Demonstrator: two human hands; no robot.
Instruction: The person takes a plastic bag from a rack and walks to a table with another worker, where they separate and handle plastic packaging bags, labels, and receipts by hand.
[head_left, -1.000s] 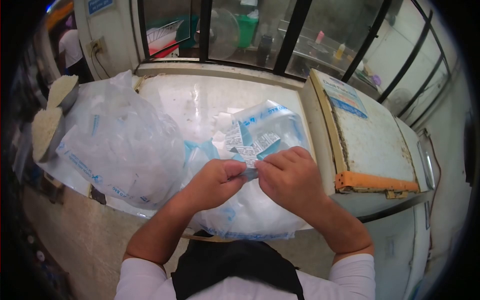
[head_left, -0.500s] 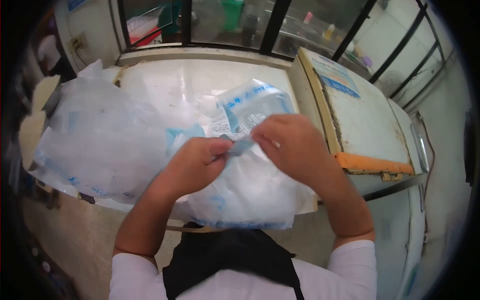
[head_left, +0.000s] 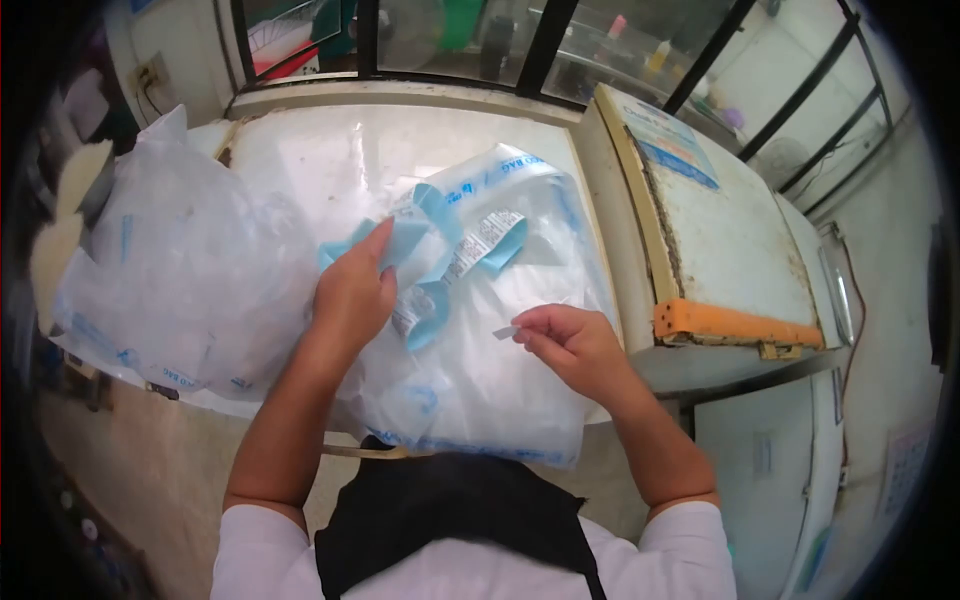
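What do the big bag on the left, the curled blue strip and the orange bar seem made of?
The big bag: thin, glossy plastic film, judging by its translucency and crinkles.
The curled blue strip: probably matte paper, since it holds loops and carries print.
The orange bar: painted metal or plastic, dullish; its even colour leaves that open.

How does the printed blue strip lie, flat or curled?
Curled: the printed blue strip bends in loops over the plastic bag, showing both its white printed face and its blue side.

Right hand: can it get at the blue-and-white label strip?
Probably yes: the label strip lies just beyond the right hand, nothing visibly between, though that hand pinches a small grey piece.
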